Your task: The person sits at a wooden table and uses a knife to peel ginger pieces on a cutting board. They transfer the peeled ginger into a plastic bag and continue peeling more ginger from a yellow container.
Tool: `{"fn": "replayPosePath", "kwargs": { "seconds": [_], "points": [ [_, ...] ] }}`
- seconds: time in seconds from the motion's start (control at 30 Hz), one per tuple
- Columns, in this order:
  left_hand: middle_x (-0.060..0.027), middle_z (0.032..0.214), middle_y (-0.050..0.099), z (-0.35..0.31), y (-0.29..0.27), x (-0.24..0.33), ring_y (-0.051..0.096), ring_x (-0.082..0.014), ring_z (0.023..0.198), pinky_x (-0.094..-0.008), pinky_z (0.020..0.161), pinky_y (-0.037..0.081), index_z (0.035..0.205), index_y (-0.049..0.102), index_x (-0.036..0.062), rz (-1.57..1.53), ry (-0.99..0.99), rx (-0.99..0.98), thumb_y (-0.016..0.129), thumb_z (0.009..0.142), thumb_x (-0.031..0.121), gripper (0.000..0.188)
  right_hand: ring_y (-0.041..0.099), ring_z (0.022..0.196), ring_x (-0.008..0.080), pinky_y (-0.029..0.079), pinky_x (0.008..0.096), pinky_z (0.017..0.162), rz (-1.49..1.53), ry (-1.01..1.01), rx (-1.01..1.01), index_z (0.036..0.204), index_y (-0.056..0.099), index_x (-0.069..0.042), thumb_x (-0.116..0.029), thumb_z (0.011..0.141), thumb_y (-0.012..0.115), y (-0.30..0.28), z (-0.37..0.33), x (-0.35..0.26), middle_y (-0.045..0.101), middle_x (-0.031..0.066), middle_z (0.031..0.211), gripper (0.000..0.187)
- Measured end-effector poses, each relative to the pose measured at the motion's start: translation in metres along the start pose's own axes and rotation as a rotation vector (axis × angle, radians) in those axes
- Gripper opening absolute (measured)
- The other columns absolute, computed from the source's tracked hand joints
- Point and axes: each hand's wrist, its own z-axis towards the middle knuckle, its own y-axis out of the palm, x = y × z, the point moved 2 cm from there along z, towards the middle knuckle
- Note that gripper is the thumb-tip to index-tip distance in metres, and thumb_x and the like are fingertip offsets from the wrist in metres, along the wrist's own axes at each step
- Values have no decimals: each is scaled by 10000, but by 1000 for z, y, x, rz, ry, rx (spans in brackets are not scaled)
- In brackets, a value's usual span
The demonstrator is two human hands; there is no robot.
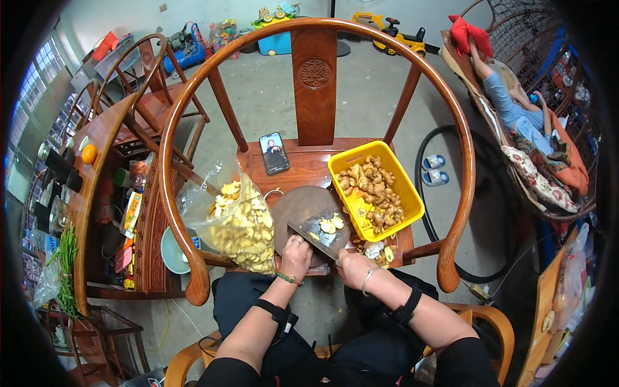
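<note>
My right hand (353, 268) is closed round the handle of a kitchen knife (314, 241). Its dark blade slants up and left across a round wooden chopping board (293, 208). Left of the blade, my left hand (296, 255) has its fingers curled together at the board's near edge; whatever they grip is hidden. Pale ginger slices (331, 224) lie on the board beyond the blade. To the left stands a clear plastic bag (240, 226) full of sliced ginger. A yellow basket (412, 208) at the right holds whole ginger roots (373, 187).
The board rests on a wooden armchair seat (248, 161), inside its curved rail (169, 148). A phone (275, 153) lies behind. Ginger scraps (387, 256) sit near the basket. A pale bowl (173, 251) stands left. At far right, a person (516, 109) reclines in a wicker seat.
</note>
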Motion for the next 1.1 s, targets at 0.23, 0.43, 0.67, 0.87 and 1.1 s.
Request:
{"fn": "replayPosePath", "kwargs": {
  "seconds": [0.23,0.43,0.67,0.87,1.1],
  "points": [
    [-141,850,607,3,-3,-1,594,-331,850,-416,772,505,781,626,11,8,-7,-9,648,678,-8,106,642,823,453,512,505,751,85,-9,127,972,531,69,-197,883,585,10,44,-6,642,311,833,286],
    [-130,913,647,-6,-6,7,620,-317,895,-397,810,512,850,653,16,-13,17,6,668,696,-16,157,634,804,475,511,509,757,167,12,146,977,524,64,-232,878,607,15,17,-6,629,326,803,323],
    [-132,937,625,-32,-18,25,612,-325,908,-403,809,513,882,643,12,-114,61,-92,682,677,-30,212,631,773,474,506,518,708,202,22,88,1044,463,60,-184,867,626,43,-26,1,621,316,765,342],
    [-129,927,626,-33,-19,31,625,-310,878,-385,779,520,866,641,7,-98,53,-52,685,709,-34,167,621,772,475,498,511,703,243,62,179,999,484,41,-189,881,617,39,-28,13,622,294,771,290],
    [-138,837,572,-33,-17,30,597,-331,845,-406,765,518,832,621,1,-25,83,-88,655,711,-13,126,626,708,460,508,515,645,140,10,135,946,455,30,-198,895,596,29,-55,-10,621,274,722,273]
  ]
}}
